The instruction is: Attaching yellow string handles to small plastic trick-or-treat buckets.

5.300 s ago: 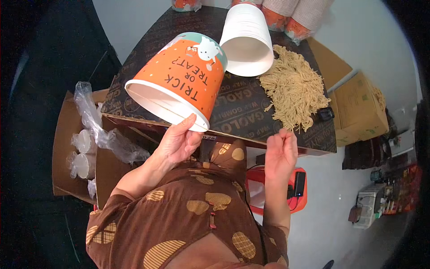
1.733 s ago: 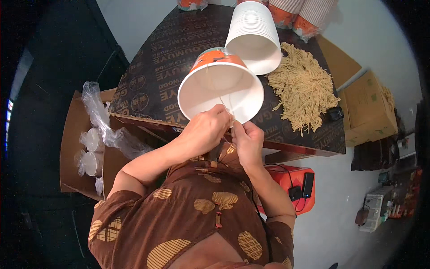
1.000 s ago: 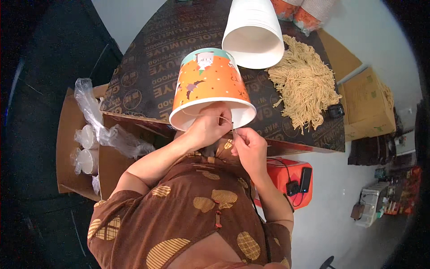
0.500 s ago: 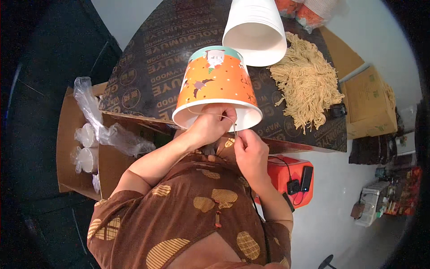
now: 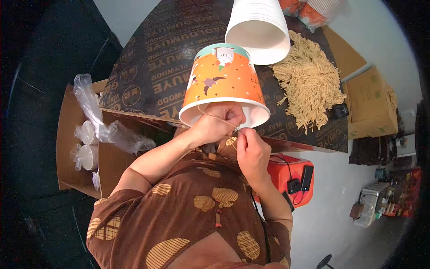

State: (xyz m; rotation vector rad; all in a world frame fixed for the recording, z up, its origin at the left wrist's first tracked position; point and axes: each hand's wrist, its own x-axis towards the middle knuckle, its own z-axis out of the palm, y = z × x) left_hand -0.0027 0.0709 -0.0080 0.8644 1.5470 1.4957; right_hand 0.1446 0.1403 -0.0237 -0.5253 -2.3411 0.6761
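Directly at both hands, orange bucket.

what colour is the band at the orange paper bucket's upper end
Pale green: the band on the orange paper bucket, clearest in the head view.

**Bright in the middle, black at the rim**

Falls away to black in the corners and down the left side of the frame, with fine grain over the dark panels. Lit evenly at the centre, brightest on the white cup stack. Softly shaded inside the mouth of the orange bucket. Glints on the clear plastic at left. Curves the edge of the dark table strongly. Blurs among the red goods at far right.
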